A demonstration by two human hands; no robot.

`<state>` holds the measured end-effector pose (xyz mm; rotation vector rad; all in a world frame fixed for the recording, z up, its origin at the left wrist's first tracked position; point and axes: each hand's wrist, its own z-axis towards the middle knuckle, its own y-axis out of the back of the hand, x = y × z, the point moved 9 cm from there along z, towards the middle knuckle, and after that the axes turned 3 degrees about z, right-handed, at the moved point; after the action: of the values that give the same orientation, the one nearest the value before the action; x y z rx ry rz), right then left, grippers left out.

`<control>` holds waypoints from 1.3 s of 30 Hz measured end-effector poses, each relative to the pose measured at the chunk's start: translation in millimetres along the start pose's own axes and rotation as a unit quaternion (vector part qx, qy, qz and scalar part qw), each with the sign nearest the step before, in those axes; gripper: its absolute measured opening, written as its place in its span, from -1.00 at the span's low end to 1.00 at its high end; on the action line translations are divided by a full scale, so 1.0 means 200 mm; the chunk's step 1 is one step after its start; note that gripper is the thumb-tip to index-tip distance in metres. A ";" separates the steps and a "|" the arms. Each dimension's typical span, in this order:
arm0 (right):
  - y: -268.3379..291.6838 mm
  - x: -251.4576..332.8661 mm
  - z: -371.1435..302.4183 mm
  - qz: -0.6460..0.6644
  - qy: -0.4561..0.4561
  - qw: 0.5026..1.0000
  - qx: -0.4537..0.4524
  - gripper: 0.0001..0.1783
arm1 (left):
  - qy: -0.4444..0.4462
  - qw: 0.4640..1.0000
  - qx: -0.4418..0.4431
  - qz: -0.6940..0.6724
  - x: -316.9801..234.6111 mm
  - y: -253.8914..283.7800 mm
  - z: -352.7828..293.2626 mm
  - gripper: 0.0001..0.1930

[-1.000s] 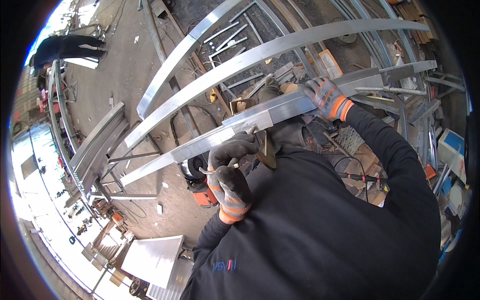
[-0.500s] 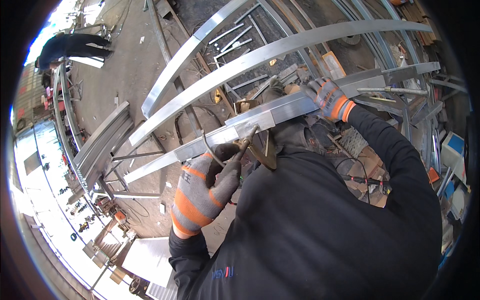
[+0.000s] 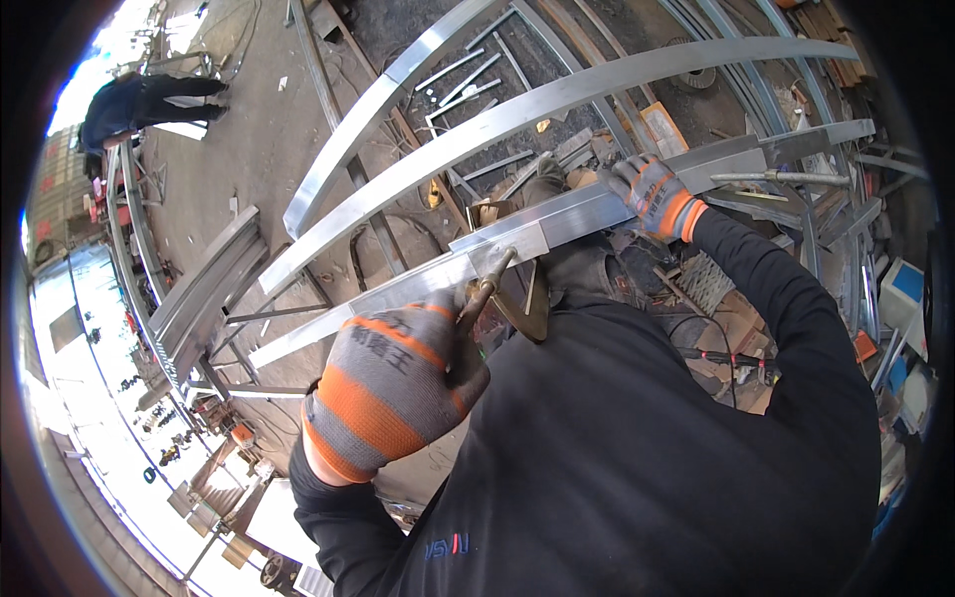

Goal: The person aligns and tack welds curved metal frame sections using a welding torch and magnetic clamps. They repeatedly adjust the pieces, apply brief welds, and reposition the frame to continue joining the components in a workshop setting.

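My left hand (image 3: 388, 388), in a grey glove with orange bands, is closed around the screw end of a G-clamp (image 3: 532, 316). The clamp's screw (image 3: 484, 296) points up to a short metal plate on a long silvery metal bar (image 3: 587, 211). The clamp's turning rod is hidden behind the glove. Farther right, my right hand (image 3: 652, 197), gloved alike, curls its fingers over the same bar. Beyond my hands, a long curved metal beam (image 3: 537, 104) arches across the view. A second clamp (image 3: 781, 179) sits on the bar's right part.
Another curved beam (image 3: 373, 129) stands beyond. Stacked metal profiles (image 3: 209, 294) lie at the left. Cut metal pieces (image 3: 463, 80) are scattered on the far floor. A person (image 3: 139, 109) bends over beams at the upper left. Scrap and a cable (image 3: 731, 353) lie at the right.
My left hand has turned about the clamp's screw and swung left and nearer; its back now faces up and covers the turning rod. My right hand stays put.
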<state>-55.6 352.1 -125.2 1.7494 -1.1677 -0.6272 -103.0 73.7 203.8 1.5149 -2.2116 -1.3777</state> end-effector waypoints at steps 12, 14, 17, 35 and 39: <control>0.04 0.01 -0.01 -0.004 0.001 0.999 0.034 0.05 | -0.282 0.919 0.108 0.254 -0.24 -0.05 0.04 -0.66; 0.03 0.01 0.00 -0.004 0.000 0.999 0.042 0.04 | -0.327 0.898 0.098 0.279 -0.26 -0.07 0.04 -0.67; 0.03 0.01 0.00 -0.004 0.001 0.999 0.041 0.04 | -0.348 0.897 0.098 0.254 -0.26 -0.08 0.03 -0.67; 0.03 0.00 -0.01 0.020 0.002 1.000 0.020 0.15 | -0.015 0.999 -0.045 0.007 0.02 -0.08 -0.10 -0.47; 0.05 0.00 -0.01 0.021 0.004 1.000 -0.002 0.14 | -0.120 0.981 -0.030 0.148 -0.04 -0.02 -0.04 -0.54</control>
<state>-57.8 350.8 -116.1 1.7169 -1.1943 -0.5975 -91.0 75.1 208.6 0.9921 -2.3840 -1.5775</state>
